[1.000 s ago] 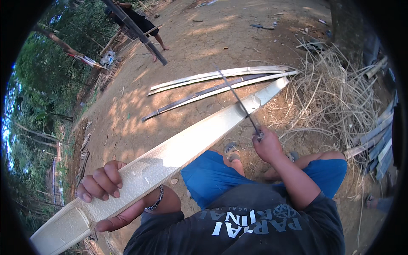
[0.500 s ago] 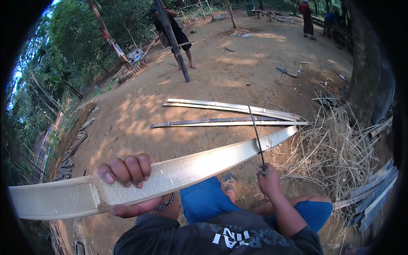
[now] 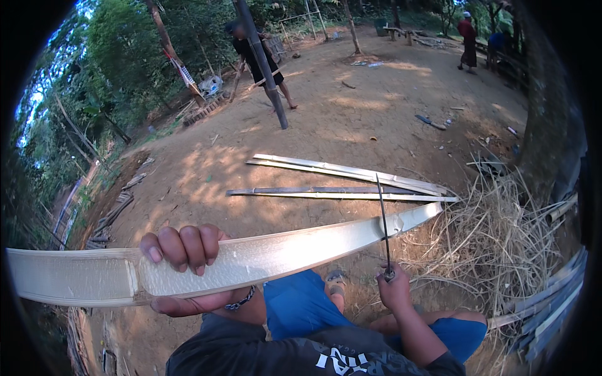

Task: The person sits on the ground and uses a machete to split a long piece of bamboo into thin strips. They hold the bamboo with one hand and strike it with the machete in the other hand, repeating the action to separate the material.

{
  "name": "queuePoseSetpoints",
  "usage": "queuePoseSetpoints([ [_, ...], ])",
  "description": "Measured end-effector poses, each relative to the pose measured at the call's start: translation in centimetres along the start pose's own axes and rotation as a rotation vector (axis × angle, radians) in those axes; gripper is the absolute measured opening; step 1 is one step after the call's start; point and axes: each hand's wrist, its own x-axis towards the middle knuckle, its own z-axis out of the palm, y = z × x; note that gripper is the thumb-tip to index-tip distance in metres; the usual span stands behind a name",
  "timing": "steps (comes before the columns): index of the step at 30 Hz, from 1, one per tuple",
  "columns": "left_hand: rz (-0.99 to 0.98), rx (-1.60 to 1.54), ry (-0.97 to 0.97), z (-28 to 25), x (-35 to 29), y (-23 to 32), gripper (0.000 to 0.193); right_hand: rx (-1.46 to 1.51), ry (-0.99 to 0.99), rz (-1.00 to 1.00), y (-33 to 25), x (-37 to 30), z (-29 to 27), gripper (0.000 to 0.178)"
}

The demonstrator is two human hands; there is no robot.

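Observation:
A long split bamboo strip (image 3: 282,255), pale inner face up, crosses in front of me from the far left to the right, its narrow end above the dirt. My left hand (image 3: 183,248) is closed round it near a node ridge, fingers over the upper edge and thumb along the lower one. My right hand (image 3: 395,289) grips the handle of a long, thin dark knife (image 3: 383,216), pointing away from me. The blade, seen nearly edge-on, lies across the strip near its right-hand node; whether it cuts in I cannot tell.
Several bamboo strips (image 3: 326,168) lie on the dirt ahead. To the right are a heap of shavings (image 3: 483,244), stacked dark slats (image 3: 552,307) and a tree trunk (image 3: 547,119). Another knife (image 3: 431,122) lies farther off. A person (image 3: 254,59) stands behind a dark post (image 3: 266,69).
The view has tilted, so the ground ahead sits lower. My right hand and knife have shifted slightly toward me against the strip. The person by the post has lowered an arm.

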Motion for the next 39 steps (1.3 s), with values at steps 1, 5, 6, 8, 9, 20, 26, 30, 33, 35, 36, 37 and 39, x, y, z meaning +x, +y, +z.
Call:
queuePoseSetpoints([
  [1, -0.006, -0.003, -0.005, -0.1, 0.1, 0.0, 0.047, -0.011, 0.007, -0.012, 0.2, 0.1, 0.1, 0.025],
  [5, 0.022, 0.008, 0.02, -0.6, 0.2, -0.3, 0.048, -0.014, -0.023, 0.033, 0.3, -0.2, 0.4, 0.025],
  [6, 0.03, 0.009, 0.032, -0.7, 0.2, -0.5, 0.048, -0.022, -0.031, 0.042, 0.4, -0.2, 0.4, 0.025],
  [8, 0.042, 0.013, 0.044, -0.8, 0.3, -0.7, 0.049, -0.034, -0.044, 0.06, 0.6, -0.1, 0.3, 0.025],
  [9, 0.044, 0.014, 0.044, -0.7, 0.4, -0.8, 0.049, -0.026, -0.042, 0.054, 0.9, -0.1, 0.3, 0.025],
  [20, 0.021, 0.003, 0.014, -0.8, 0.8, -0.9, 0.05, -0.012, -0.052, 0.072, 1.9, -0.4, 0.5, 0.027],
  [26, 0.017, 0.003, 0.016, -0.6, 0.8, -0.9, 0.051, -0.008, -0.064, 0.037, 1.3, -0.4, 0.3, 0.03],
  [30, 0.006, -0.01, 0.028, -0.9, 0.7, -0.9, 0.051, -0.001, -0.074, 0.071, 1.2, -0.6, 0.1, 0.031],
  [33, 0.008, -0.014, 0.024, -0.9, 0.9, -1.0, 0.051, 0.006, -0.09, 0.099, 1.2, -0.3, 0.1, 0.032],
  [35, 0.011, -0.008, 0.019, -0.9, 1.0, -1.0, 0.051, 0.031, -0.115, 0.137, 1.2, -0.3, 0.1, 0.034],
  [36, 0.013, 0.0, 0.015, -1.0, 1.1, -1.0, 0.051, 0.043, -0.116, 0.141, 1.0, -0.3, 0.2, 0.035],
  [37, 0.015, 0.009, 0.012, -1.0, 1.3, -0.9, 0.051, 0.055, -0.117, 0.144, 0.8, -0.4, 0.1, 0.036],
  [39, 0.023, -0.001, 0.02, -1.3, 1.1, -1.2, 0.052, 0.086, -0.094, 0.137, 1.2, -0.4, 0.0, 0.037],
])
